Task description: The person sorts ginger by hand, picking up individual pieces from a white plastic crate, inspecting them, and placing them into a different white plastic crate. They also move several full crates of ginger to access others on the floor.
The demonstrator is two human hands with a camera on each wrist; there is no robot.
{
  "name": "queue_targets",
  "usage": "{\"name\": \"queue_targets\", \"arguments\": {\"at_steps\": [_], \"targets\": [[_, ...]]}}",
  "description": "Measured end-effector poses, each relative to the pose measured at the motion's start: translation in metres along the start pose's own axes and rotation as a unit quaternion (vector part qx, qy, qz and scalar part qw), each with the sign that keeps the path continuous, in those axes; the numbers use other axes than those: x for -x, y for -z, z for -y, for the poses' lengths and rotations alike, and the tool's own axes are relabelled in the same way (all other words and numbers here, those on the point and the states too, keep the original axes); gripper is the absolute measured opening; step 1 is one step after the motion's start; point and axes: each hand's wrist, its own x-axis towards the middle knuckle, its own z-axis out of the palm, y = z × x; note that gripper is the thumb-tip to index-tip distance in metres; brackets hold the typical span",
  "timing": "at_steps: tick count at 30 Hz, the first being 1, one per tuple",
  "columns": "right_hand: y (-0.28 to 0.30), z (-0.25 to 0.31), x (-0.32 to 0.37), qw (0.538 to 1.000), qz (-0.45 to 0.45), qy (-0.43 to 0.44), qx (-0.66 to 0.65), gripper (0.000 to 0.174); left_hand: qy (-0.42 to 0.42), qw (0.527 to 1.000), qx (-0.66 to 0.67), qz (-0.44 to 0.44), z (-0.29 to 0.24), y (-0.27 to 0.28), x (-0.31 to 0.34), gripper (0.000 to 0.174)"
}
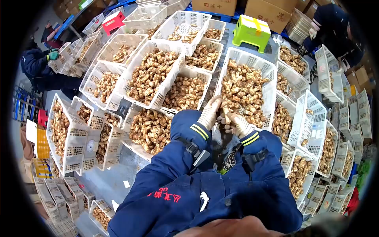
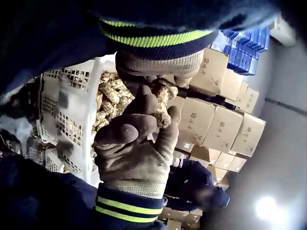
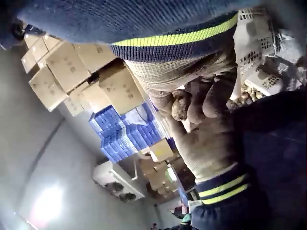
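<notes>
Both hands wear pale, soiled knit gloves and meet above the near end of a long white crate (image 1: 272,85) heaped with brown, knobbly mushrooms (image 1: 242,85). One stubby mushroom (image 1: 225,106) is between them, mottled brown and cream. My left hand (image 1: 211,111) grips it from the left with curled fingers. From the other side my right hand (image 1: 237,124) pinches it between thumb and fingers. In the left wrist view the mushroom (image 2: 164,103) shows lengthwise between the gloves. Only a rounded end of the mushroom (image 3: 180,106) appears in the right wrist view; fingers cover the rest.
More mushroom crates (image 1: 152,75) crowd the left, and others (image 1: 310,122) line the right. A green stool (image 1: 251,33) stands beyond the long crate. Cardboard boxes (image 1: 268,14) are stacked behind. One person (image 1: 39,65) works at far left, another (image 1: 335,31) at upper right.
</notes>
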Motion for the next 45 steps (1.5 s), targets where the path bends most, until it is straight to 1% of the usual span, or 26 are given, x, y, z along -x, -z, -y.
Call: {"name": "queue_targets", "arguments": {"at_steps": [3, 5, 7, 9, 10, 11, 13, 14, 15, 17, 19, 21, 22, 23, 25, 27, 30, 31, 33, 34, 35, 37, 38, 41, 43, 45], "targets": [[0.043, 0.011, -0.005, 0.988, -0.083, 0.114, -0.069, 0.033, 0.043, 0.999, 0.008, -0.027, -0.014, -0.007, 0.004, 0.041], [0.047, 0.047, 0.016, 0.94, -0.181, 0.252, -0.141, 0.037, 0.047, 0.998, 0.038, -0.029, -0.008, 0.0, 0.0, 0.044], [0.085, 0.066, 0.019, 0.901, -0.139, 0.368, -0.182, 0.043, 0.055, 0.997, 0.032, -0.052, -0.012, -0.004, 0.002, 0.043], [0.091, 0.078, 0.022, 0.856, -0.293, 0.362, -0.224, 0.046, 0.061, 0.996, 0.028, -0.061, -0.012, -0.005, 0.002, 0.042], [0.098, 0.074, 0.016, 0.864, -0.289, 0.364, -0.195, 0.05, 0.062, 0.996, 0.027, -0.058, -0.011, -0.004, 0.001, 0.042], [0.096, 0.077, 0.012, 0.886, -0.325, 0.311, -0.109, 0.045, 0.062, 0.996, 0.027, -0.056, -0.01, -0.004, 0.0, 0.042], [0.101, 0.067, -0.002, 0.947, -0.236, 0.201, 0.079, 0.04, 0.061, 0.996, 0.031, -0.052, -0.009, -0.003, -0.001, 0.039], [0.104, 0.058, -0.013, 0.916, -0.226, 0.192, 0.27, 0.039, 0.06, 0.996, 0.031, -0.057, -0.01, -0.004, -0.001, 0.039], [0.108, 0.048, -0.027, 0.851, -0.205, 0.177, 0.45, 0.037, 0.058, 0.996, 0.03, -0.061, -0.01, -0.005, 0.0, 0.039], [0.126, 0.025, -0.071, 0.71, -0.203, 0.135, 0.66, 0.039, 0.06, 0.996, 0.041, -0.054, -0.008, -0.004, -0.001, 0.038], [0.119, 0.018, -0.095, 0.644, -0.172, 0.02, 0.745, 0.051, 0.056, 0.996, 0.036, -0.054, -0.006, -0.002, -0.002, 0.038], [0.109, 0.014, -0.11, 0.609, -0.156, -0.07, 0.775, 0.053, 0.051, 0.997, 0.022, -0.053, -0.005, 0.0, -0.004, 0.042], [0.133, -0.002, -0.131, 0.603, -0.167, -0.081, 0.776, 0.058, 0.055, 0.996, 0.022, -0.06, -0.005, 0.0, -0.003, 0.043], [0.153, -0.014, -0.138, 0.636, -0.146, -0.041, 0.756, 0.064, 0.059, 0.996, 0.021, -0.066, -0.005, -0.002, -0.003, 0.044], [0.128, 0.002, -0.13, 0.606, -0.166, -0.111, 0.77, 0.072, 0.063, 0.995, 0.004, -0.077, -0.005, -0.002, -0.004, 0.047], [0.135, -0.001, -0.136, 0.617, -0.178, -0.081, 0.762, 0.079, 0.069, 0.995, -0.006, -0.072, -0.003, -0.002, -0.005, 0.048], [0.133, 0.001, -0.131, 0.594, -0.166, -0.097, 0.781, 0.08, 0.064, 0.995, -0.013, -0.075, 0.0, -0.002, -0.005, 0.05], [0.133, 0.002, -0.136, 0.615, -0.18, -0.107, 0.761, 0.073, 0.063, 0.995, -0.014, -0.075, -0.001, -0.003, -0.005, 0.05], [0.137, 0.001, -0.128, 0.599, -0.217, -0.031, 0.77, 0.06, 0.055, 0.996, -0.015, -0.067, -0.001, -0.001, -0.003, 0.051], [0.139, 0.008, -0.128, 0.668, -0.221, -0.066, 0.708, 0.05, 0.055, 0.996, -0.014, -0.066, -0.001, 0.0, -0.003, 0.051], [0.137, 0.007, -0.128, 0.608, -0.245, -0.072, 0.752, 0.047, 0.056, 0.996, -0.011, -0.065, -0.001, 0.001, -0.004, 0.051], [0.135, 0.011, -0.122, 0.632, -0.207, -0.1, 0.74, 0.045, 0.056, 0.997, -0.014, -0.052, -0.003, -0.001, -0.003, 0.052], [0.115, 0.02, -0.112, 0.61, -0.205, -0.133, 0.753, 0.045, 0.057, 0.997, -0.018, -0.047, -0.004, -0.002, -0.003, 0.052], [0.117, 0.013, -0.114, 0.606, -0.17, -0.104, 0.77, 0.048, 0.047, 0.998, -0.013, -0.05, 0.0, 0.001, -0.003, 0.054], [0.12, -0.001, -0.119, 0.536, -0.163, -0.092, 0.823, 0.039, 0.043, 0.998, -0.015, -0.041, 0.002, 0.003, -0.004, 0.054], [0.126, -0.008, -0.127, 0.536, -0.161, -0.149, 0.815, 0.037, 0.045, 0.998, -0.01, -0.05, 0.003, 0.004, -0.004, 0.054]]}}
